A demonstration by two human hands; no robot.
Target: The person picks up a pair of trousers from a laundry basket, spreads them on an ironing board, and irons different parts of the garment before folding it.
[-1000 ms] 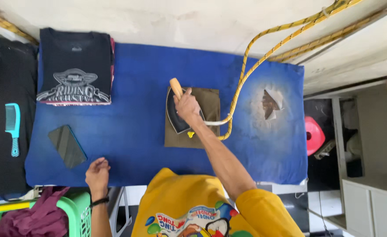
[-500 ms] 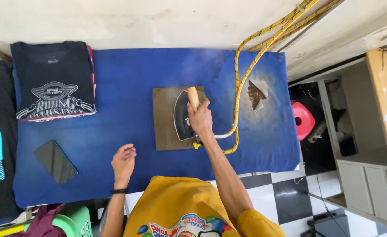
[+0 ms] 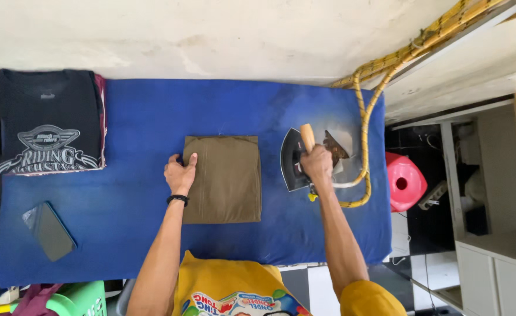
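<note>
— What have the hands got, from where you sit?

— I see my right hand (image 3: 317,164) clenched round the pale wooden handle of the iron (image 3: 296,159), which sits flat on the blue worktop (image 3: 141,123) at about three o'clock from the middle of the cloth. My left hand (image 3: 180,171) is released, palm down, fingers resting on the left edge of the folded brown garment (image 3: 226,178); it grasps nothing.

— And the garment itself?

— Dead centre of the worktop, a neat near-square fold, just beside the iron but not touching it. The iron stands to its right, over a scorched, worn patch (image 3: 335,146) in the blue cover.

— The cord?

— A yellow braided cord (image 3: 366,117) loops from the iron's rear, curls round at four o'clock, then climbs towards one o'clock along the wall.

— Further out?

— At ten o'clock I see a folded black T-shirt (image 3: 47,120) with a grey printed emblem, lying on the worktop's far left corner. At eight o'clock, a dark phone (image 3: 50,231) lies tilted, screen up. A green basket (image 3: 79,298) shows at seven o'clock below the edge. Off the worktop at three o'clock sits a red plastic container (image 3: 404,181) on the floor.
</note>
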